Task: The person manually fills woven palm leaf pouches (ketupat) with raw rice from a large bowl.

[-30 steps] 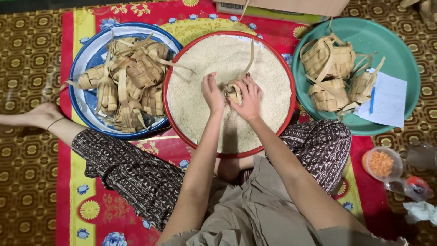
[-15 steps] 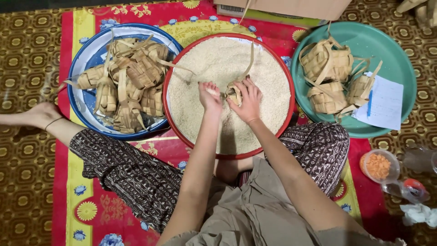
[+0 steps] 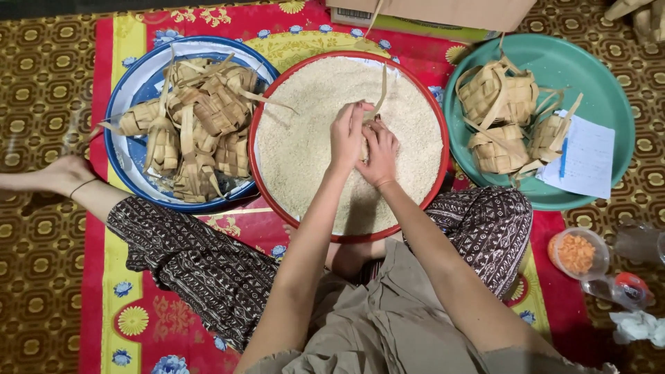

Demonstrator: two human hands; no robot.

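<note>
A red round tray [image 3: 260,180] full of white rice [image 3: 305,138] lies in front of me. Over its middle, my left hand [image 3: 346,135] and my right hand [image 3: 380,154] are pressed together around a woven palm-leaf pouch [image 3: 367,142], mostly hidden between them; a leaf strip [image 3: 382,90] sticks up from it. A blue tray [image 3: 131,90] at the left holds a pile of woven leaf pouches [image 3: 197,128]. A green tray [image 3: 589,62] at the right holds three woven pouches [image 3: 499,114] and a sheet of paper [image 3: 578,156] with a blue pen.
I sit on a red and yellow flowered mat [image 3: 138,305] over a brown patterned carpet. A cardboard box [image 3: 429,12] stands behind the rice tray. At the right are a small cup of orange grains [image 3: 577,253], a clear bottle [image 3: 616,289] and crumpled tissue [image 3: 639,325].
Both hands have stayed together on the pouch over the rice. The left hand has lifted and closed in over the pouch beside the right.
</note>
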